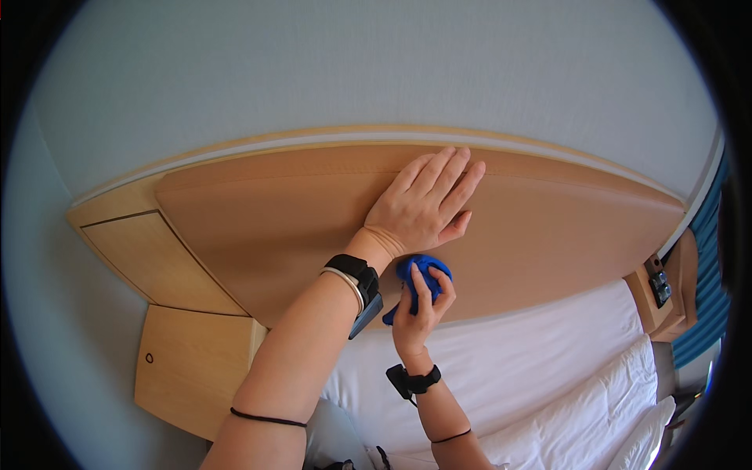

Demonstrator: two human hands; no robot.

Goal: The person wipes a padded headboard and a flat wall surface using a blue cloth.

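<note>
My left hand (426,200) lies flat, palm down, on the tan padded headboard (546,217), its fingertips near the upper edge. Its fingers are slightly apart and nothing shows in its grasp. Lower down, my right hand (424,314) grips a bunched blue cloth (424,270) against the headboard's lower part. One end of the cloth hangs below the thumb. Each wrist wears a black strap with a small device, and the left also has a pale bangle. What lies under my left palm is hidden.
A bed with a white sheet (517,352) extends below the headboard, with rumpled white bedding (576,417) at lower right. On the left stands a light wooden bedside cabinet (188,358). Small dark objects (660,288) sit on a wooden ledge beside a blue curtain (699,252).
</note>
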